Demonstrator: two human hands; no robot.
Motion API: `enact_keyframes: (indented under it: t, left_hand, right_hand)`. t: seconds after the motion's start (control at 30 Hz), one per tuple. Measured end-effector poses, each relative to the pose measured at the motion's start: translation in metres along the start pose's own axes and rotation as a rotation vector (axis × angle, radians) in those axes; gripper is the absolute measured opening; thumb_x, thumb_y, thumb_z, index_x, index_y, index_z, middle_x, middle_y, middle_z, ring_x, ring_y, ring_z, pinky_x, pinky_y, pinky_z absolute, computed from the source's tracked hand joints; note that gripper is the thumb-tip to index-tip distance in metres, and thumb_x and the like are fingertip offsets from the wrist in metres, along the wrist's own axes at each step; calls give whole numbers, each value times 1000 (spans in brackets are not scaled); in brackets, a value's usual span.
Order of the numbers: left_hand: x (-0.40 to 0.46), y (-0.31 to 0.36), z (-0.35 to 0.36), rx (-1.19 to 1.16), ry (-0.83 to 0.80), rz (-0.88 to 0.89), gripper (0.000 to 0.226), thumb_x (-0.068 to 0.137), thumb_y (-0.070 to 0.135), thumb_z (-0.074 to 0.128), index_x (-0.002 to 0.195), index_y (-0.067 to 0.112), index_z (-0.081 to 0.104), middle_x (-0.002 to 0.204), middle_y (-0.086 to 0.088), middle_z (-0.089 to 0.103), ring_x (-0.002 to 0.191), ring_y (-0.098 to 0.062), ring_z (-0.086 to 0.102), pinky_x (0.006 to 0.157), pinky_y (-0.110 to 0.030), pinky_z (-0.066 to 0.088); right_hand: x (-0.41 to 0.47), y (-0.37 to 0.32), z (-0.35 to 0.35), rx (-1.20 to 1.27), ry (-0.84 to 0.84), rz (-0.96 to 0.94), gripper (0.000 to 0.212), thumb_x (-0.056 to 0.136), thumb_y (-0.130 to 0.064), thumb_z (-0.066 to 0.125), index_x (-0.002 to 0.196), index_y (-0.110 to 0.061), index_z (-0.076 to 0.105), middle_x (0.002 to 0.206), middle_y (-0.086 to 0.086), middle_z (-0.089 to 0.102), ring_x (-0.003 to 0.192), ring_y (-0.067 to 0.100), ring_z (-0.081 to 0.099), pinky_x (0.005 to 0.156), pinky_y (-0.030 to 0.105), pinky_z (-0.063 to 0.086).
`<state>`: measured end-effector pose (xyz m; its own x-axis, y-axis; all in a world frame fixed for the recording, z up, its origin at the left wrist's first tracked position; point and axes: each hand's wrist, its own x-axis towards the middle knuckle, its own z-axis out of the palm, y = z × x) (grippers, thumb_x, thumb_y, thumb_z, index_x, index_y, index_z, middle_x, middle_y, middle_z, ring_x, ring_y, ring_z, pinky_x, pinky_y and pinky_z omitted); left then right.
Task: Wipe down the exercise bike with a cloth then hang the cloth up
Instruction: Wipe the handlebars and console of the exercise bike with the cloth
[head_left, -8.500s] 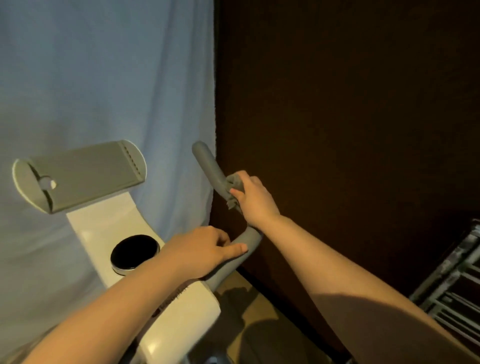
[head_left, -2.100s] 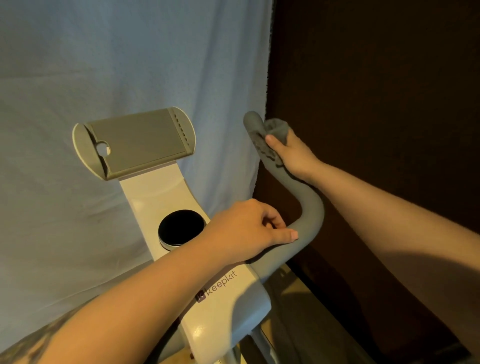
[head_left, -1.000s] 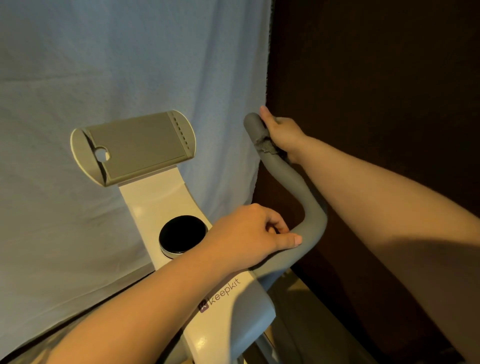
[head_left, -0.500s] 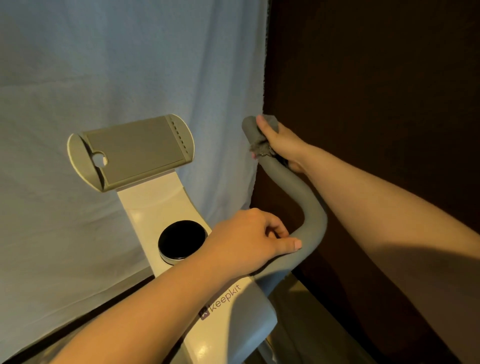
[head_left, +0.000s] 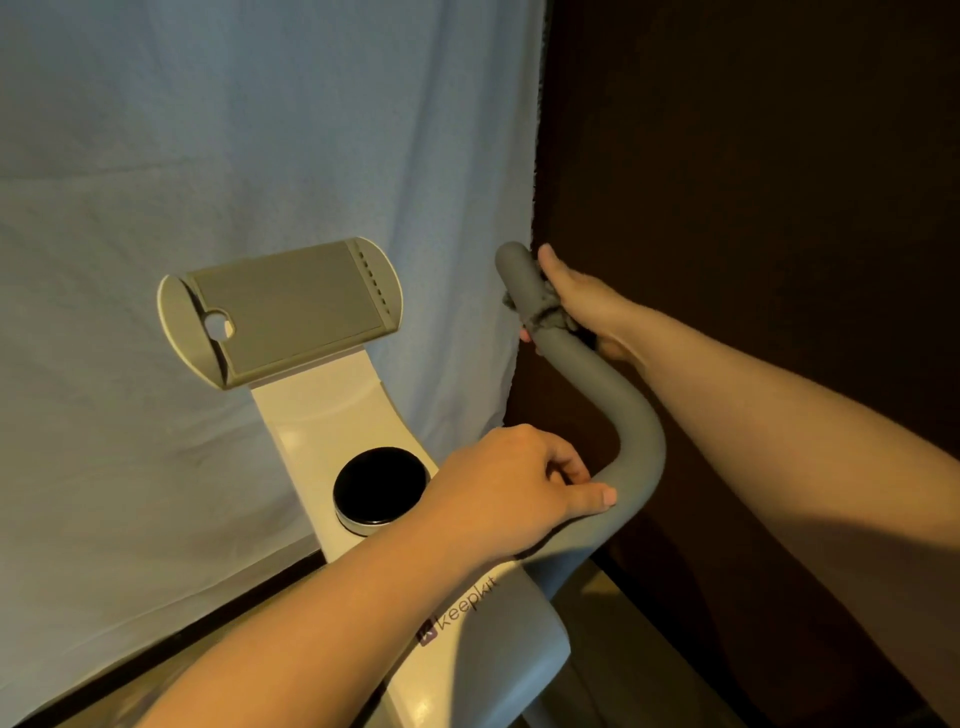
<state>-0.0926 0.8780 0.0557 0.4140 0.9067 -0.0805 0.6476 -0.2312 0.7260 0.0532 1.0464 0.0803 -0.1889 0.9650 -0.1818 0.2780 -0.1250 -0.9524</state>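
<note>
The white exercise bike (head_left: 332, 415) fills the lower middle, with a round black display (head_left: 378, 486) and a grey tablet holder (head_left: 291, 306) on top. Its grey padded handlebar (head_left: 631, 431) curves up on the right. My right hand (head_left: 582, 306) wraps a grey cloth (head_left: 543, 316) around the bar's upper end; most of the cloth is hidden under my fingers. My left hand (head_left: 514, 493) grips the bar's lower part, thumb lying along it.
A pale blue sheet (head_left: 234, 156) hangs right behind the bike on the left. A dark brown wall (head_left: 753, 156) stands to the right, close to the handlebar tip. A strip of tan floor (head_left: 602, 587) shows beneath the bar.
My right hand has slid the cloth a little down from the bar's tip, which is now bare. The left hand keeps its grip in the same place.
</note>
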Motion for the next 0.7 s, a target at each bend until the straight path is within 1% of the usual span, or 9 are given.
enact_keyframes:
  t: [0.07,0.13,0.17,0.23,0.33,0.4,0.5,0.6,0.7]
  left_hand:
    - [1,-1,1,-2,0,0,29,79,61,66,88,34,70,65,12,57,64,-5,54,62,-27,42]
    - [1,-1,1,0,-5,-1,29,78,61,66,88,34,70,66,12,58,64,-5,55,63,-27,44]
    - [1,-1,1,-1,-6,-4,29,79,61,66,88,34,70,66,12,58,64,-4,55,63,-26,44]
    - [1,-1,1,-2,-6,0,29,79,61,65,89,34,70,68,12,58,64,-4,54,63,-27,44]
    - [0,-1,0,2,-12,7,29,79,61,65,89,34,70,68,11,59,63,-3,54,64,-28,45]
    - [0,0,0,0,-8,2,29,79,61,66,88,33,71,68,10,60,63,-4,54,63,-28,45]
    - [3,-1,0,7,-6,-4,30,78,61,66,88,33,71,73,10,64,69,-5,58,66,-30,47]
    - [4,-2,1,7,-19,-8,29,78,62,65,89,35,70,69,11,62,69,-6,59,64,-29,45]
    - [4,-4,1,13,-23,-3,29,79,62,64,91,35,70,69,12,61,70,-5,58,63,-27,43]
  right_hand:
    - [-2,-7,-3,-23,-19,5,53,92,-66,37,111,-21,60,88,4,75,79,20,71,69,36,58]
    - [9,-21,2,49,84,-28,55,90,-68,40,122,-25,54,105,0,69,90,17,67,75,33,55]
    - [14,-28,7,82,130,-55,66,87,-71,43,133,-25,50,116,0,64,98,17,63,82,35,54]
    - [27,-33,15,114,152,-80,77,80,-76,48,135,-22,50,127,7,62,108,22,63,92,39,53]
    - [19,-18,12,163,82,26,72,84,-75,39,113,-13,61,92,12,73,82,20,72,69,32,59]
    - [10,-5,2,197,-17,167,85,81,-81,34,106,-6,64,81,13,71,71,19,69,63,31,59]
    - [10,-2,-4,235,-113,350,97,78,-86,31,102,2,66,79,15,70,65,23,69,64,37,59]
    - [27,-19,-2,320,-102,277,99,80,-85,27,102,2,68,86,16,72,71,23,69,79,41,56]
    - [34,-25,4,352,-95,191,94,83,-82,28,103,0,70,98,15,73,74,19,69,77,37,56]
